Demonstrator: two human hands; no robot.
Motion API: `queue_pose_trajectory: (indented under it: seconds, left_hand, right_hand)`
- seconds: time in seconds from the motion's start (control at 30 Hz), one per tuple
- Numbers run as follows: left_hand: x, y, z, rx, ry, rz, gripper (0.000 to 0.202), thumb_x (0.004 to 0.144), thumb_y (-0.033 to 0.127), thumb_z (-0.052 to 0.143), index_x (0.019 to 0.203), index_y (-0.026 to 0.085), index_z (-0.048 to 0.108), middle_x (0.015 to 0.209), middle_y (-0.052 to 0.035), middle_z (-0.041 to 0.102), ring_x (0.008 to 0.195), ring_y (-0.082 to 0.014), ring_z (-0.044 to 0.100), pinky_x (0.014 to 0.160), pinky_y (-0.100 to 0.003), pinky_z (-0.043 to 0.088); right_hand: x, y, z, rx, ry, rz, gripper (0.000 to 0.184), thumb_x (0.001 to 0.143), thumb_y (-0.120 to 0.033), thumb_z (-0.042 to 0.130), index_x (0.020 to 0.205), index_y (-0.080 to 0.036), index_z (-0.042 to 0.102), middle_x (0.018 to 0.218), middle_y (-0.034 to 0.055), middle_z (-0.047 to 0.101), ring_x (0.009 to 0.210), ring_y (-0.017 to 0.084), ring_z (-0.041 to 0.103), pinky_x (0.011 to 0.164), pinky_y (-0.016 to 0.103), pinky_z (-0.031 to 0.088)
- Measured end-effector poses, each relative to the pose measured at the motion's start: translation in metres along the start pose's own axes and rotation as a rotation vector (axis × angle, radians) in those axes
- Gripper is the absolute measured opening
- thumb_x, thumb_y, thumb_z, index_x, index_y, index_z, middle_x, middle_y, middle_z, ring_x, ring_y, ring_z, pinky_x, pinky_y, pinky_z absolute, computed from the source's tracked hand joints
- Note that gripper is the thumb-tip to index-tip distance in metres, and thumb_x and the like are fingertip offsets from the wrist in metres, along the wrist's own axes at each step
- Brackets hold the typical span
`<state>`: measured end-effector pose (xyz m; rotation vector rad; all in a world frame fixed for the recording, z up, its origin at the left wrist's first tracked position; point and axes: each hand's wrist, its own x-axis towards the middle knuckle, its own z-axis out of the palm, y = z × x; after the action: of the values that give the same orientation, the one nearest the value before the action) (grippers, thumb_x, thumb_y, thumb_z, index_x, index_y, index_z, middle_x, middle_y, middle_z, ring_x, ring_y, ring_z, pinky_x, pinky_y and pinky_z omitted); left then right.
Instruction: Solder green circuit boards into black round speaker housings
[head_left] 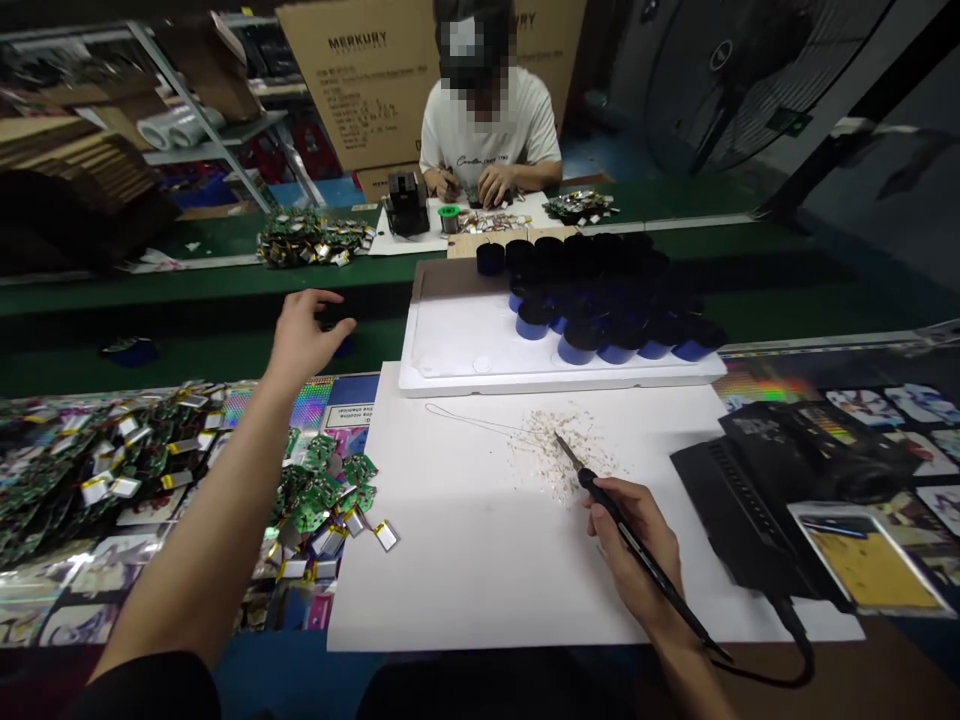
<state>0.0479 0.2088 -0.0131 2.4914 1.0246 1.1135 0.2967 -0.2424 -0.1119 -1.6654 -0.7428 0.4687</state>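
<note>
My right hand (pixel 637 535) grips a soldering iron (pixel 671 592) like a pen. The iron's tip points at a scatter of small brownish bits (pixel 566 455) on a white sheet (pixel 450 570); whether it touches them I cannot tell. A thin loop of wire (pixel 465 418) lies beside the bits. Stretched forward over the green belt (pixel 210 330), my left hand (pixel 309 335) has its thumb and fingers apart. Just behind its thumb a small blue object (pixel 343 346) shows, mostly hidden. Green circuit boards with silver batteries (pixel 322 485) lie by the sheet's left edge.
Ahead stands a white foam tray (pixel 450 335) carrying several blue-and-black cylinders (pixel 577 345). A black soldering station (pixel 750 510) and a yellow sponge in a tray (pixel 870 560) sit right. More boards (pixel 97 470) pile up left. A co-worker (pixel 491 140) sits across the belt.
</note>
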Motion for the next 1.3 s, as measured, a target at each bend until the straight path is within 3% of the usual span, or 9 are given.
queue_pose_trajectory:
  seconds: [0.1, 0.23, 0.33, 0.43, 0.6, 0.77, 0.93, 1.13, 1.3]
  left_hand:
    - [0.006, 0.064, 0.035, -0.081, -0.167, 0.085, 0.031, 0.103, 0.045, 0.065, 0.125, 0.023, 0.066, 0.123, -0.0048, 0.071, 0.106, -0.0187, 0.07, 0.088, -0.033, 0.059]
    - [0.006, 0.147, 0.108, -0.245, -0.471, 0.194, 0.046, 0.098, 0.037, 0.071, 0.14, 0.023, 0.061, 0.144, -0.012, 0.064, 0.119, -0.0252, 0.069, 0.1, -0.039, 0.059]
    - [0.007, 0.185, 0.149, -0.251, -0.444, 0.138, 0.043, 0.092, 0.032, 0.078, 0.13, 0.019, 0.064, 0.141, -0.0156, 0.062, 0.129, -0.0341, 0.062, 0.112, -0.049, 0.05]
    - [0.01, 0.197, 0.159, -0.268, -0.393, 0.081, 0.022, 0.095, 0.027, 0.074, 0.113, 0.018, 0.064, 0.122, -0.0124, 0.067, 0.115, -0.0292, 0.064, 0.104, -0.044, 0.052]
    - [-0.014, 0.182, 0.105, -0.364, -0.536, 0.165, 0.029, 0.086, 0.033, 0.088, 0.096, 0.019, 0.065, 0.105, -0.0044, 0.07, 0.099, -0.021, 0.067, 0.092, -0.032, 0.051]
    - [-0.103, 0.168, 0.041, -0.456, -0.835, 0.281, 0.025, 0.091, 0.034, 0.085, 0.101, 0.02, 0.067, 0.118, -0.0085, 0.07, 0.109, -0.024, 0.069, 0.093, -0.033, 0.052]
    - [-0.179, 0.164, 0.006, -0.508, -0.779, 0.129, 0.032, 0.096, 0.034, 0.08, 0.123, 0.022, 0.066, 0.146, -0.0135, 0.063, 0.136, -0.0273, 0.063, 0.114, -0.036, 0.05]
    - [-0.171, 0.091, -0.053, -0.032, -0.463, -0.214, 0.034, 0.111, 0.034, 0.046, 0.136, 0.02, 0.065, 0.137, -0.0139, 0.067, 0.133, -0.0307, 0.06, 0.117, -0.051, 0.047]
    - [-0.153, 0.02, -0.086, 0.139, -0.606, -0.319, 0.032, 0.093, 0.038, 0.068, 0.119, 0.02, 0.072, 0.13, -0.015, 0.066, 0.127, -0.0365, 0.06, 0.111, -0.052, 0.048]
  right_hand:
    - [0.001, -0.001, 0.001, -0.016, 0.012, 0.018, 0.033, 0.095, -0.048, 0.073, 0.118, -0.025, 0.07, 0.093, 0.0054, 0.077, 0.069, 0.016, 0.069, 0.062, 0.027, 0.06]
    - [0.0, -0.003, 0.001, -0.032, 0.056, 0.037, 0.036, 0.093, -0.052, 0.074, 0.116, -0.025, 0.071, 0.091, 0.0048, 0.076, 0.067, 0.016, 0.068, 0.063, 0.027, 0.06]
    - [-0.001, 0.001, -0.001, -0.039, 0.092, 0.038, 0.04, 0.091, -0.054, 0.076, 0.117, -0.023, 0.071, 0.092, 0.0057, 0.077, 0.065, 0.017, 0.069, 0.059, 0.027, 0.06]
    - [-0.002, 0.004, -0.003, -0.062, 0.113, 0.026, 0.045, 0.09, -0.054, 0.077, 0.12, -0.022, 0.071, 0.096, 0.0073, 0.078, 0.066, 0.018, 0.07, 0.057, 0.028, 0.061]
    - [-0.007, -0.002, -0.002, -0.158, 0.202, -0.003, 0.051, 0.083, -0.057, 0.083, 0.118, -0.021, 0.073, 0.097, 0.008, 0.078, 0.077, 0.022, 0.074, 0.071, 0.033, 0.064]
    - [-0.006, -0.001, -0.004, -0.208, 0.241, 0.027, 0.062, 0.078, -0.062, 0.085, 0.121, -0.019, 0.072, 0.095, 0.0094, 0.078, 0.073, 0.024, 0.074, 0.066, 0.035, 0.062]
    - [-0.001, -0.003, -0.007, -0.223, 0.135, 0.089, 0.069, 0.074, -0.07, 0.085, 0.115, -0.016, 0.071, 0.083, 0.0094, 0.077, 0.065, 0.027, 0.074, 0.058, 0.038, 0.063]
    - [-0.006, -0.03, 0.003, -0.162, 0.138, 0.139, 0.067, 0.08, -0.077, 0.077, 0.11, -0.018, 0.07, 0.095, 0.0125, 0.078, 0.059, 0.023, 0.071, 0.054, 0.038, 0.061]
    - [-0.01, -0.031, 0.006, -0.027, 0.089, -0.001, 0.044, 0.098, -0.062, 0.069, 0.118, -0.023, 0.068, 0.094, 0.0094, 0.082, 0.056, 0.022, 0.073, 0.051, 0.035, 0.058]
